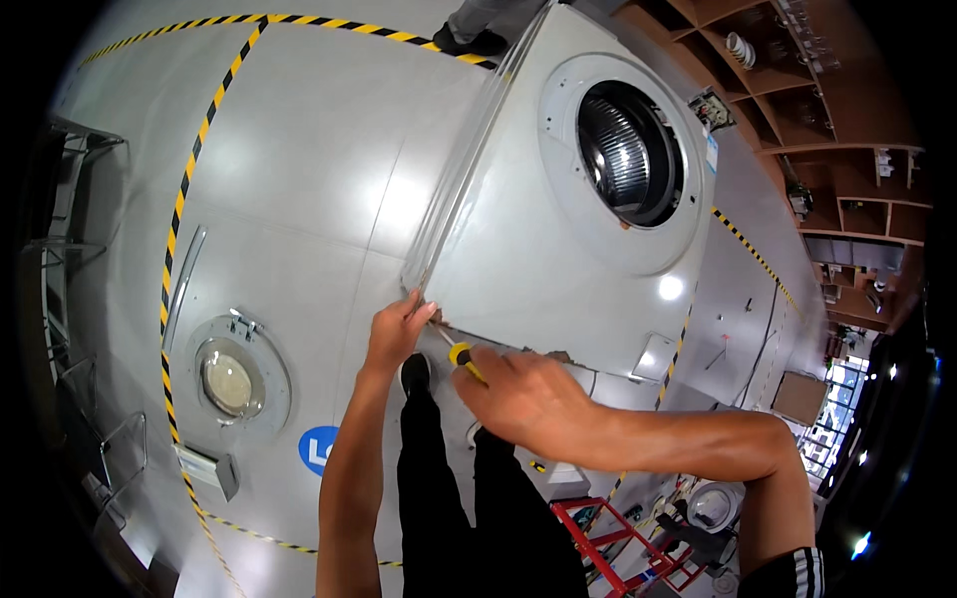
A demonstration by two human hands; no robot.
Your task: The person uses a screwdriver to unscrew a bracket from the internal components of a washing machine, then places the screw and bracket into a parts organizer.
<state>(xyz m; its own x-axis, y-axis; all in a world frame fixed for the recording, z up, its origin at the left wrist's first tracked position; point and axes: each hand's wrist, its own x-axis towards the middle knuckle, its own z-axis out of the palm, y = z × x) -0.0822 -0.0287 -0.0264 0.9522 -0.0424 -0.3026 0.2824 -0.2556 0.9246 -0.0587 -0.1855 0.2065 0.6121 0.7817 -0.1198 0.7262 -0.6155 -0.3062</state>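
Note:
A white front-loading washing machine (518, 249) stands in front of me, its round door opening bare and the metal drum (623, 149) showing inside. At its lower left corner, my left hand (395, 337) pinches the edge with thumb and fingers. My right hand (523, 391) is wrapped round the yellow handle of a screwdriver (462, 356). The screwdriver's shaft points up and left to that same corner, close to my left fingertips. Whether a screw sits at the tip is too small to make out.
A detached washer door (274, 384) lies on the floor at left, near a drawer-like white part (209, 468). Yellow-black tape (179, 199) marks the floor. Another person's shoe (469, 42) is at the far side. A red metal frame (610, 543) stands lower right; wooden shelves (847, 95) line the right.

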